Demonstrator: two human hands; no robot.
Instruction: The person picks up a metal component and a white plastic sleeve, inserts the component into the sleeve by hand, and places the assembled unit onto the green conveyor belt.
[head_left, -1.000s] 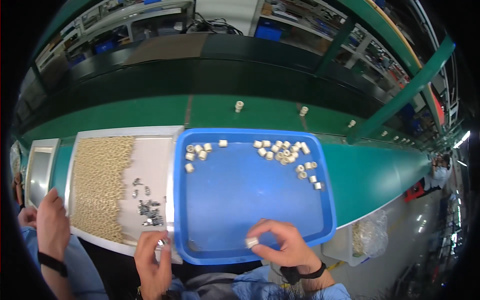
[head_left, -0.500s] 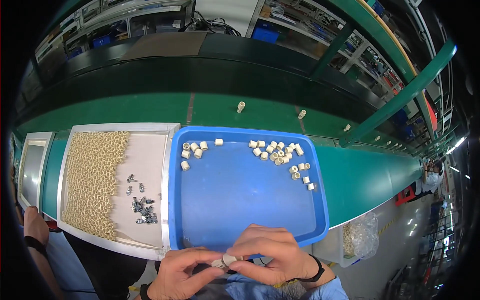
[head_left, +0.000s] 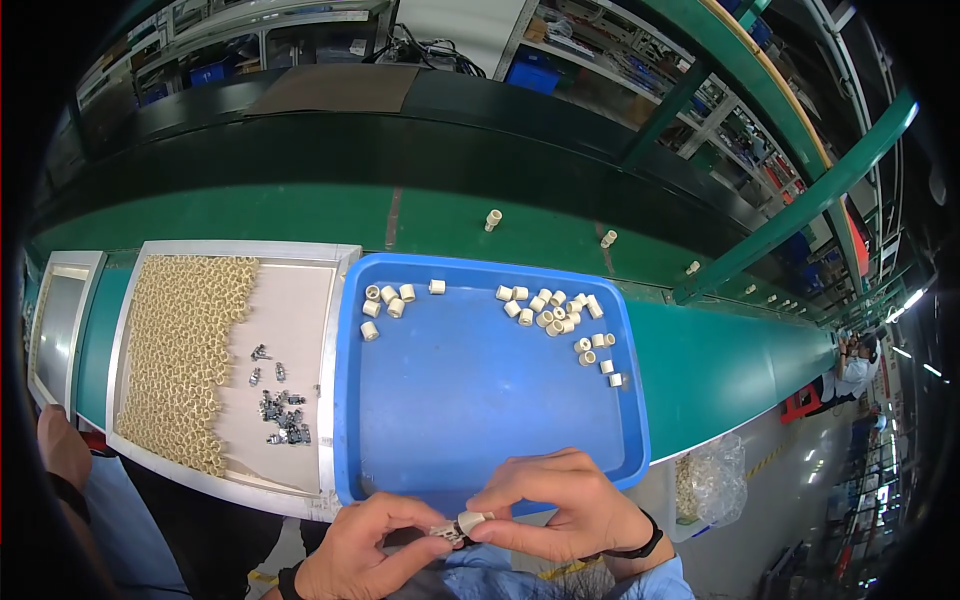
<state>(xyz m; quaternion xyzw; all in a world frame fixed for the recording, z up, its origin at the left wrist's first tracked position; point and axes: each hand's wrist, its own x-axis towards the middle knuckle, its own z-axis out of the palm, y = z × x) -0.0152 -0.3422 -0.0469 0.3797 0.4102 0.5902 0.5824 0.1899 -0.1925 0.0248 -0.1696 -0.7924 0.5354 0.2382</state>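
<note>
My right hand pinches a small cream sleeve against the metal clip in my left hand's grip, just below the blue tray (light, stiff, probably slippery, so best held by its sides).

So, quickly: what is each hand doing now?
Left hand: closed, pinching a small grey metal part.
Right hand: closed, pinching a small cream sleeve.

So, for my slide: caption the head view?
Both hands join a small cream sleeve and metal clip near a blue tray.
</note>
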